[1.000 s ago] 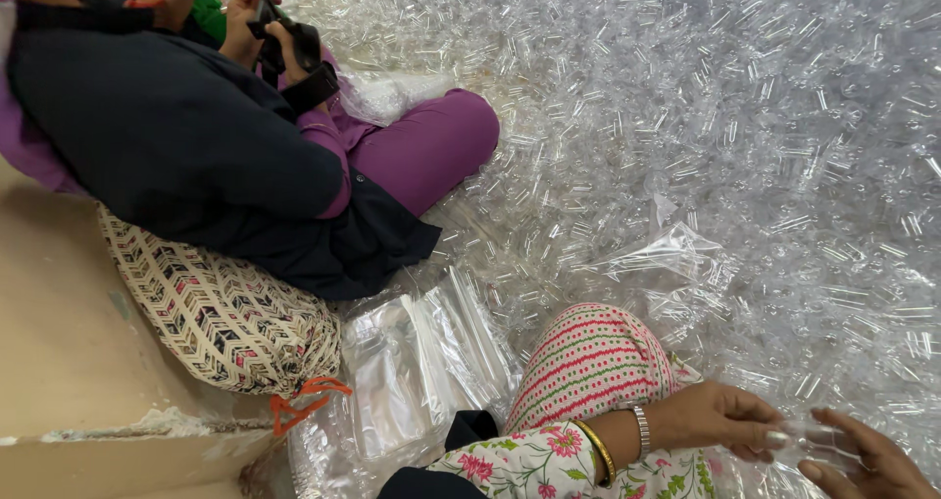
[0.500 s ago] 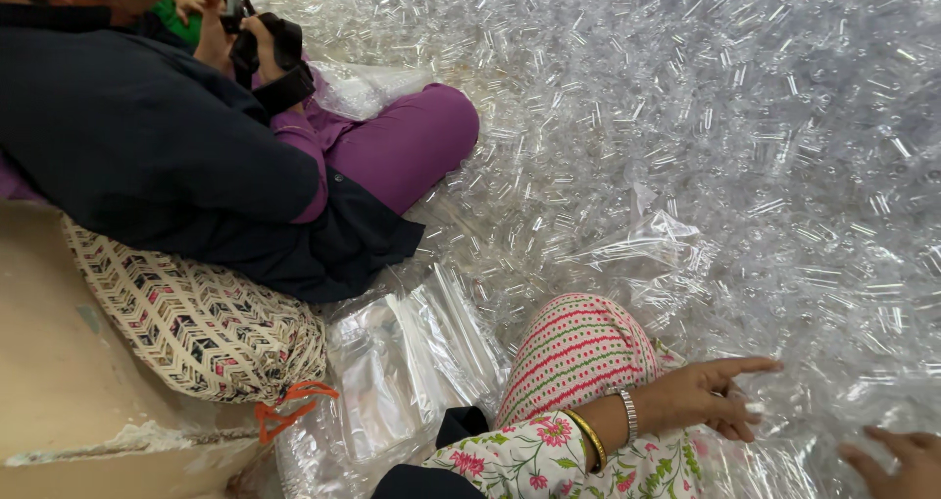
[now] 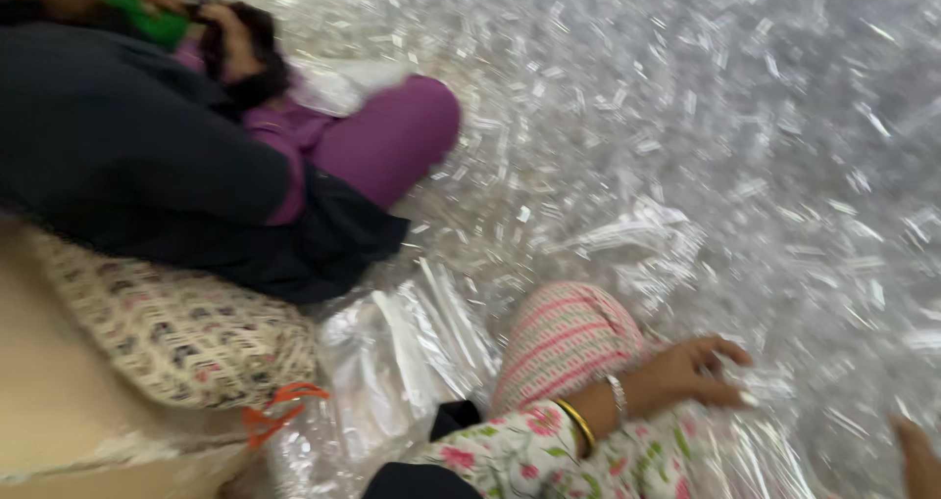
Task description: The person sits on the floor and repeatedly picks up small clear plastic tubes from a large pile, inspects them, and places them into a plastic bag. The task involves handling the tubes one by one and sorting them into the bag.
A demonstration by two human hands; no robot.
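My left hand (image 3: 691, 374), with a gold bangle and a silver bracelet on the wrist, rests beside my pink striped knee (image 3: 569, 337). Its fingers are bent and apart, touching the heap of small clear plastic tubes (image 3: 745, 146) that covers the floor. I see nothing gripped in it, though the picture is blurred. Only a sliver of my right hand (image 3: 916, 455) shows at the bottom right edge, low over the tubes; its fingers are out of view.
Another person in a dark top and purple trousers (image 3: 382, 141) sits at the left, hands raised near the top edge. A patterned woven bag (image 3: 176, 332) with an orange tie, clear plastic bags (image 3: 402, 352) and a beige surface (image 3: 49, 401) lie between us.
A second ago both my hands held a clear piece together. They have since parted; my left hand is down on the tubes and my right has slid toward the frame's edge. The view has swung.
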